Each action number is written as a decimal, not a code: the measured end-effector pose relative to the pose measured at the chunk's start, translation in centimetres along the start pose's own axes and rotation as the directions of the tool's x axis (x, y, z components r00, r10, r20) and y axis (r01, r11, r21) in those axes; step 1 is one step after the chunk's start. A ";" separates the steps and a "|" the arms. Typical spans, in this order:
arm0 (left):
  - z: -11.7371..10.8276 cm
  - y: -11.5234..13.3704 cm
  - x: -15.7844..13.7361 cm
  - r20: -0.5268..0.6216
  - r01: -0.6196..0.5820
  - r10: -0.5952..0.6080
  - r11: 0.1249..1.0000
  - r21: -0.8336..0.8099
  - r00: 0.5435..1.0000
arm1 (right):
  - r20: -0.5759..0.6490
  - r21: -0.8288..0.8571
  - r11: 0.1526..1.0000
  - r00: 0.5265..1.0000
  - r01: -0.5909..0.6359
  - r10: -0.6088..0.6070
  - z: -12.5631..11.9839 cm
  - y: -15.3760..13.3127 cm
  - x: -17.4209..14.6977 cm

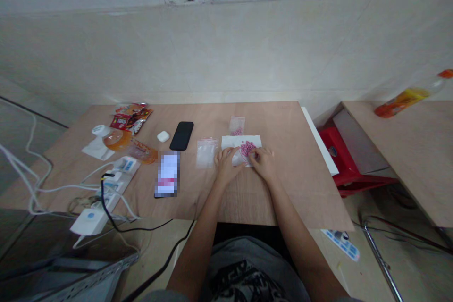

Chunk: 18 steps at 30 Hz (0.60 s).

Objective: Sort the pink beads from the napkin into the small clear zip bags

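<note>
Many pink beads lie heaped on a white sheet, nearer the right edge of the worktop than the left. The left hand's fingers spread loosely at the sheet's side, while the right hand's narrow at the beads, though whether they pinch one I cannot tell. Clear bags crowd the left hand, with a black phone beyond, and a power strip and cables clutter the near left corner.

I count two hands, two phones, two drink bottles, two wooden tabletops, one red stool and too many pink beads to number.
</note>
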State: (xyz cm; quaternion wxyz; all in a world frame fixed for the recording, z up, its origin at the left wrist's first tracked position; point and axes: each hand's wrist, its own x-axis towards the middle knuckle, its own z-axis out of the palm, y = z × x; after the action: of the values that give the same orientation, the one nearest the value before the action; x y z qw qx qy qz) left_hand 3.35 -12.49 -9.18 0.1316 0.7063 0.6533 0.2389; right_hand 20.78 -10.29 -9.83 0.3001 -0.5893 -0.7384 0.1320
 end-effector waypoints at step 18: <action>-0.2 0.1 -0.1 0.027 -0.009 0.008 1.000 0.016 1.000 | 0.117 0.139 0.979 0.979 0.148 -0.165 0.0 0.2 0.0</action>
State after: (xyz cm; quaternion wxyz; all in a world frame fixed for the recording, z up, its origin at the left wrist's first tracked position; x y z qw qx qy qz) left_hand 3.31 -12.66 -8.93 0.1335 0.7132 0.6504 0.2248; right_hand 20.90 -10.26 -9.97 0.2995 -0.4988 -0.7901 0.1932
